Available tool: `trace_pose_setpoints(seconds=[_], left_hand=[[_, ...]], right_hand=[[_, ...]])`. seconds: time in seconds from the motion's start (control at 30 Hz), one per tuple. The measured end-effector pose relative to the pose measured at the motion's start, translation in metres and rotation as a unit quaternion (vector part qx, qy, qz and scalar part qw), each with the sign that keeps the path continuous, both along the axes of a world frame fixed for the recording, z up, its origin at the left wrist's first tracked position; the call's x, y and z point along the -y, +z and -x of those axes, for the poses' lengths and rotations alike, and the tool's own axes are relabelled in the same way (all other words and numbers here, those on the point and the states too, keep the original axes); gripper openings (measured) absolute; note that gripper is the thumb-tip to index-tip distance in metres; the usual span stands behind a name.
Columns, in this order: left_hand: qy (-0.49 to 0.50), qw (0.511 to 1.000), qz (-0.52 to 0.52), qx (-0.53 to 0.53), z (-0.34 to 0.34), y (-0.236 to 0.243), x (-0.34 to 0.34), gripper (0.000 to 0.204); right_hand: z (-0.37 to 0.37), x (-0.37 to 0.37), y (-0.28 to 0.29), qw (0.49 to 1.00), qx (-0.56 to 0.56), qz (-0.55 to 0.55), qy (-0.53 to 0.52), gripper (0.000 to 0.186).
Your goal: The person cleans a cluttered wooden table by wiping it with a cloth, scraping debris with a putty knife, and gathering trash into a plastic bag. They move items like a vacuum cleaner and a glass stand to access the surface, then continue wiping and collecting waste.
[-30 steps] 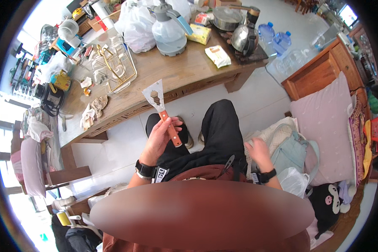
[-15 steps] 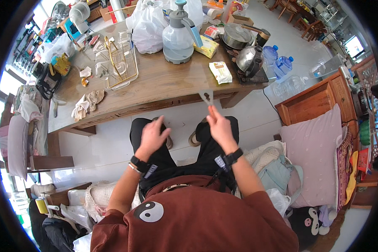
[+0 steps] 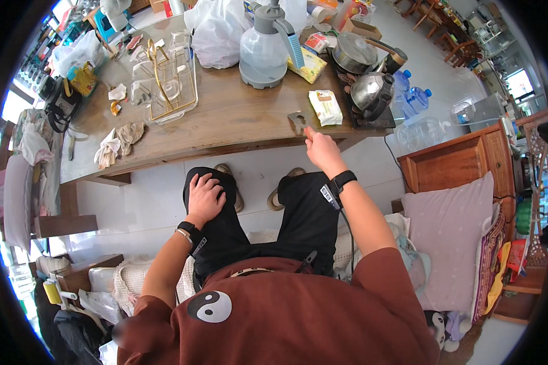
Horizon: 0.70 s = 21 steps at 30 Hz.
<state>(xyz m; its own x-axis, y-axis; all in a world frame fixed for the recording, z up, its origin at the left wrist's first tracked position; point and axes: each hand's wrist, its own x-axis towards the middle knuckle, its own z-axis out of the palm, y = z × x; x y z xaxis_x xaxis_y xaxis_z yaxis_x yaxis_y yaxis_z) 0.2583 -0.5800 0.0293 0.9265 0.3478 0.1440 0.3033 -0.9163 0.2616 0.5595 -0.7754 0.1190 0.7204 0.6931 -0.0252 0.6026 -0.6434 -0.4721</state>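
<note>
My right hand [image 3: 324, 152] is closed around the orange handle of a small tool with a flat, flared metal head [image 3: 298, 120] and dark cut-outs. That head is over the front edge of the wooden table [image 3: 237, 109]; whether it touches the top I cannot tell. Close to it lies a white and yellow soft packet [image 3: 326, 107]. My left hand [image 3: 206, 196] rests on my left thigh, fingers spread, holding nothing.
On the table stand a pressure spray bottle [image 3: 263, 67], a white plastic bag [image 3: 219, 42], a gold rack with glasses [image 3: 164, 91], a kettle [image 3: 371, 94] and a lidded pot [image 3: 353, 53]. Crumpled gloves [image 3: 129, 136] lie near the front left edge.
My right hand has carried the tool forward to the table edge. The left hand has come down from the air onto my thigh. The view has shifted slightly.
</note>
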Motion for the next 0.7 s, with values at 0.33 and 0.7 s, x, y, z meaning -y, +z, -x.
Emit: trace_pose_setpoints(seconds=[0.33, 0.7], left_hand=[[0.004, 1.000, 0.006, 0.020, -0.001, -0.001, -0.003, 0.017], [-0.003, 0.999, 0.030, 0.038, -0.006, -0.004, -0.004, 0.015]], right_hand=[[0.007, 0.009, -0.003, 0.999, -0.004, 0.026, -0.031, 0.030], [-0.002, 0.012, 0.009, 0.997, -0.047, 0.056, 0.013, 0.040]])
